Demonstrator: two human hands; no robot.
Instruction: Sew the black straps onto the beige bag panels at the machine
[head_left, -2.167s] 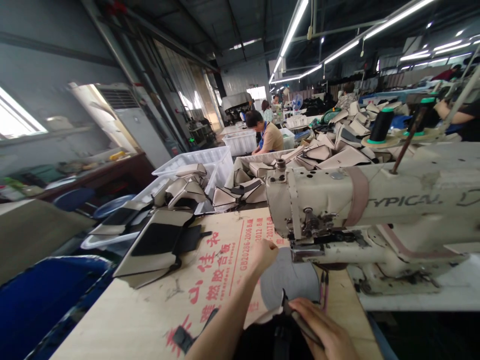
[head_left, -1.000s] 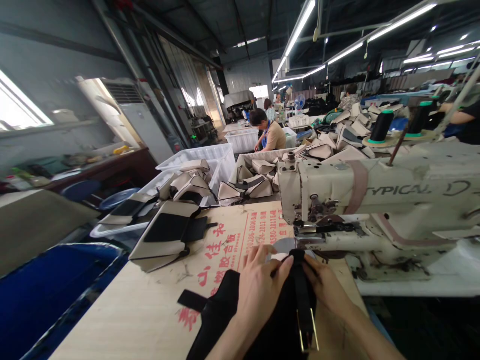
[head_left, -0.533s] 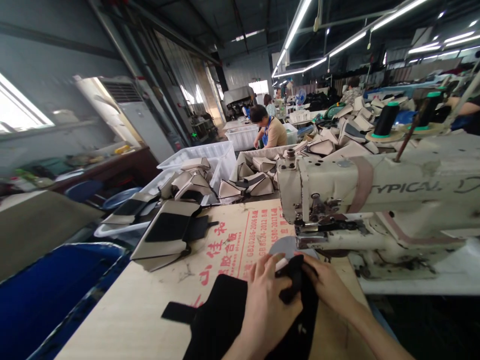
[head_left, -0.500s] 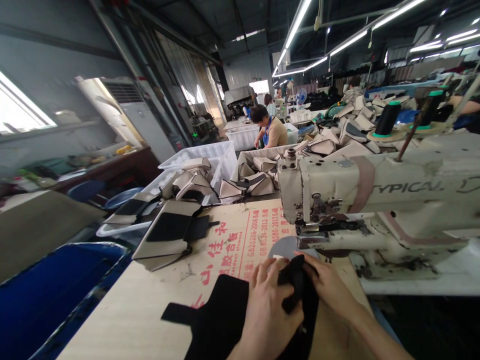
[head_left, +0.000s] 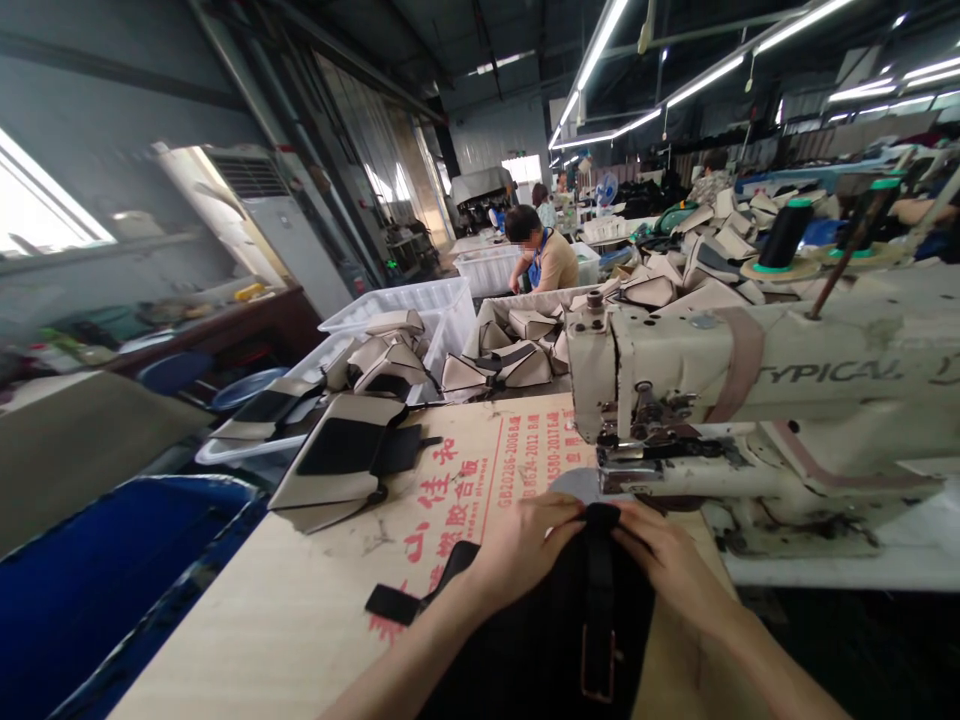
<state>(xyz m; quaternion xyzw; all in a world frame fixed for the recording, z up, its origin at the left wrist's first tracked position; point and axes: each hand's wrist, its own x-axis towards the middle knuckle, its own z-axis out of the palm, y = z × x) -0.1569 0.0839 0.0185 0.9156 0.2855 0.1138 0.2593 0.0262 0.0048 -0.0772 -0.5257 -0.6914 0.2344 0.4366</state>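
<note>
A black fabric piece (head_left: pixel 540 640) lies on the plywood tabletop (head_left: pixel 247 620) in front of me. Down its middle runs a black strap with a metal buckle (head_left: pixel 598 665). My left hand (head_left: pixel 529 540) pinches the left side of the piece's far end, near the strap's folded tip. On the opposite side, my right hand (head_left: pixel 656 545) grips the same end, fingers closed on it. Both hands are just in front of the sewing machine (head_left: pixel 675 380), below its needle area. A narrow black tab (head_left: pixel 394 603) sticks out left of my left forearm.
A beige and black sewn piece (head_left: pixel 337 460) rests on the board's far left. Behind it are white plastic bins (head_left: pixel 397 300) full of similar pieces. A blue-lined container (head_left: pixel 112 580) stands at left. Black thread cones (head_left: pixel 784 235) top the machine. A co-worker (head_left: pixel 551 255) sits beyond.
My left hand has moved forward to the far end, beside my right. The black piece has been turned and straightened, so its strap and buckle now show.
</note>
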